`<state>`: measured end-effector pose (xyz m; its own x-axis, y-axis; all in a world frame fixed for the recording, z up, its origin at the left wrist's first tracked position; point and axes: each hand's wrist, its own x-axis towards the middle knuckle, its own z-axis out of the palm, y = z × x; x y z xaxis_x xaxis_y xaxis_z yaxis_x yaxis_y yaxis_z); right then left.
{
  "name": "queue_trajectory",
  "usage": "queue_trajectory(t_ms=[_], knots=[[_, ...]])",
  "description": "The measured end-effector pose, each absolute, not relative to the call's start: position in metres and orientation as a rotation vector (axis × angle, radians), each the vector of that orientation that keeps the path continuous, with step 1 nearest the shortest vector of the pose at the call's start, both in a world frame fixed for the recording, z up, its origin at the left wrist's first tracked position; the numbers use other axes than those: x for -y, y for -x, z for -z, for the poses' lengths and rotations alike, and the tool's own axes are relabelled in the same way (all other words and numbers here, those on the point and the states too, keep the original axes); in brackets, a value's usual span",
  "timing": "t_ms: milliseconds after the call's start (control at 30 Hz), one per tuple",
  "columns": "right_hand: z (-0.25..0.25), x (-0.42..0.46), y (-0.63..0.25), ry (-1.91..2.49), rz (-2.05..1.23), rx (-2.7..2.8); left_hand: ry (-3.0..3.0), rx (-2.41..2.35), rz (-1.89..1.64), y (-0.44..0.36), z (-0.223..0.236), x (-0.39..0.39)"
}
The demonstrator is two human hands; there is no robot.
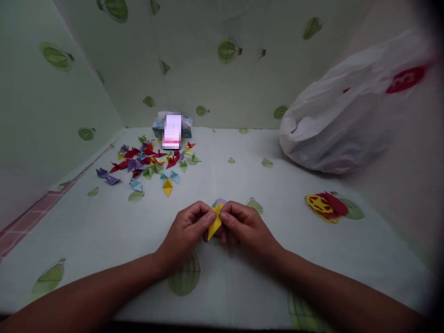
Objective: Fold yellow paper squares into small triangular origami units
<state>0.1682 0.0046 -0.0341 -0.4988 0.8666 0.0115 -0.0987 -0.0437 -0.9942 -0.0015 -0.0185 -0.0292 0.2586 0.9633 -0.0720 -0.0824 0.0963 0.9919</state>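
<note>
- Both hands are closed in small pinches on one piece: the left hand (187, 226) grips its left side between thumb and bent fingers, the right hand (248, 226) its right side, probably so that each steadies the paper against the other's pull.
- Beneath them spreads the table (249, 286), in a pale cover printed with green balloons; both forearms come in over its near edge.
- A white plastic bag (333, 120) bulges at the far right corner, seemingly kept there out of the arms' reach; its contents cannot be told.
- Folded paper cranes (133, 164), red, purple, green, blue, orange and yellow, lie loosely heaped toward the far left corner, perhaps to keep them together and away from the fingers.
- At the far edge, left of centre, a patterned box (188, 127) sits behind a lit phone (172, 132), which looks propped upright against it so that its screen faces the person.
- Red and yellow cutouts (337, 205) lie overlapped near the right edge, beside the right forearm but apart from it.
- Last, the yellow folded paper (214, 227) is between the fingertips, midway across and nearer the near edge, its point angled down toward the person, likely for a close view of the creases.
</note>
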Motion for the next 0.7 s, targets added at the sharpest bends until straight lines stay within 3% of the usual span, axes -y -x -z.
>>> queue_trajectory(t_ms=[533, 700], knots=[[0.0339, -0.0018, -0.1664, 0.943, -1.52, 1.537, -1.18, -1.006, -0.999, 0.0, 0.0291, 0.0176], [0.035, 0.0001, -0.1664, 1.048, -1.283, 1.66, -1.162, -1.01, -0.983, -0.0001, 0.0288, 0.0173]])
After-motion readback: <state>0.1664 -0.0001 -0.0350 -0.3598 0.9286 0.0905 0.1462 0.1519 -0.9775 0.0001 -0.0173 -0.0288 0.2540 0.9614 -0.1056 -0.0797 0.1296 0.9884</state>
